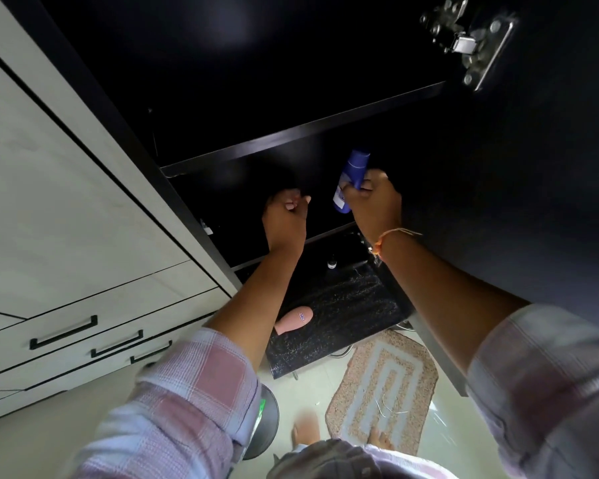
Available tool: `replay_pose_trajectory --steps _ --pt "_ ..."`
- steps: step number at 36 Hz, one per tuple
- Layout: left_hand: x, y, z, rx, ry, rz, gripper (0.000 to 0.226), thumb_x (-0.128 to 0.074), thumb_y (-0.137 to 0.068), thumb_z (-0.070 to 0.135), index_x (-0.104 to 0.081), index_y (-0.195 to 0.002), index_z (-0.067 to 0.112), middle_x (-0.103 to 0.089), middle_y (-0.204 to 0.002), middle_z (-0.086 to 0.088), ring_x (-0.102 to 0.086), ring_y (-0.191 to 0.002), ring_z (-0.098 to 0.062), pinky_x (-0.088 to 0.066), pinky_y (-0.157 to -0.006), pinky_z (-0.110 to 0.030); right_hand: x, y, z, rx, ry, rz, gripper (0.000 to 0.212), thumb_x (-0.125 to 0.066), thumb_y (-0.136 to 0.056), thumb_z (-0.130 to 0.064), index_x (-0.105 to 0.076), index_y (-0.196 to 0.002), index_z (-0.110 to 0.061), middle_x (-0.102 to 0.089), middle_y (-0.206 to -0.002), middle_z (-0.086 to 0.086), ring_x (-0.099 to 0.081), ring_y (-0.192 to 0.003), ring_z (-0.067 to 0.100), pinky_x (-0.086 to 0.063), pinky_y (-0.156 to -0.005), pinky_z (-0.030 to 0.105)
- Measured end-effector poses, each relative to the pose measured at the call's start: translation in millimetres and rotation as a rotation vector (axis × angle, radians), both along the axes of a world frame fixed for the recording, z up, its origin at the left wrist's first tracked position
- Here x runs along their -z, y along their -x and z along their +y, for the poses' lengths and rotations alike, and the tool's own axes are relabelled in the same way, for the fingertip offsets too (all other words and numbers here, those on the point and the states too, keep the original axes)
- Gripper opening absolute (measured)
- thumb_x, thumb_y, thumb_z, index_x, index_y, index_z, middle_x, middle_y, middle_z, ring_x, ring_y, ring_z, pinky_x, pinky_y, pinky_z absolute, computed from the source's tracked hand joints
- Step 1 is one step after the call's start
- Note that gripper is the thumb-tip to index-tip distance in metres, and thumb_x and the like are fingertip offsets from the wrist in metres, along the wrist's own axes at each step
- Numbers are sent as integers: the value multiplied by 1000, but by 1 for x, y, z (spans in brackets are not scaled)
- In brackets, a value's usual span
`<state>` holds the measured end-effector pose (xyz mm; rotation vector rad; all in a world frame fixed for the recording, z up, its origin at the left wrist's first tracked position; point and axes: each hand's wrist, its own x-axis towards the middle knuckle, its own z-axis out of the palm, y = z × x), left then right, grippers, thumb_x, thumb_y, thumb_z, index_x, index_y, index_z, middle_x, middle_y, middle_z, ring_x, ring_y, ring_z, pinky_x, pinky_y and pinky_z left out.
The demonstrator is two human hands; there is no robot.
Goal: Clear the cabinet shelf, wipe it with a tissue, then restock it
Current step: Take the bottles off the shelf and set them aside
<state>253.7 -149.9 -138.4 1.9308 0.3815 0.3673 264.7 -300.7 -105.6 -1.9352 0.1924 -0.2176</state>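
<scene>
- The right hand (374, 202) grips a blue bottle (350, 181), tilted, at the front of the dark cabinet shelf (325, 233); an orange thread bracelet (382, 240) circles its wrist.
- The left hand (286, 219) is curled closed just beside it; whether it holds anything cannot be told.
- Below, a pink object (294, 319) lies on the black speckled desk (353, 316), a small dark bottle (331, 262) further back.
- A patterned mat (384, 385) covers the floor.
- Above, a metal hinge (467, 39) gleams on the open door.
</scene>
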Motion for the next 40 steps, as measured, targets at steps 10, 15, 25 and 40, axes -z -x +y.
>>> replay_pose_trajectory --steps 10,15,25,40 --pt "13 91 -1 132 45 -6 12 -71 -87 29 -66 -97 27 -66 -96 3 -63 -84 0 -48 -71 -9 35 85 -2 -85 55 -128 21 -70 -86 -30 -56 -95 -18 -65 -83 -5 -65 -82 6 -53 -71 21" --pt "73 142 9 101 -23 224 11 -71 -84 27 -69 -95 24 -69 -90 6 -66 -83 -7 -54 -76 -23 86 125 -11 -210 174 64 27 -71 -83 -34 -58 -98 -17 -70 -87 -2 -67 -82 9 -56 -75 31" --pt "165 194 26 -11 -72 512 15 -76 -80 13 -72 -94 9 -74 -89 -6 -68 -81 -17 -48 -75 -21 176 154 -6 -328 337 361 30 -71 -81 -31 -59 -103 -13 -73 -92 7 -71 -88 23 -58 -82 39" --pt "200 198 28 20 -199 496 17 -74 -82 13 -72 -98 9 -74 -92 -5 -68 -83 -16 -44 -72 -16 220 169 22 -455 430 354 27 -65 -87 -33 -59 -105 -14 -72 -86 2 -70 -84 18 -55 -76 26"
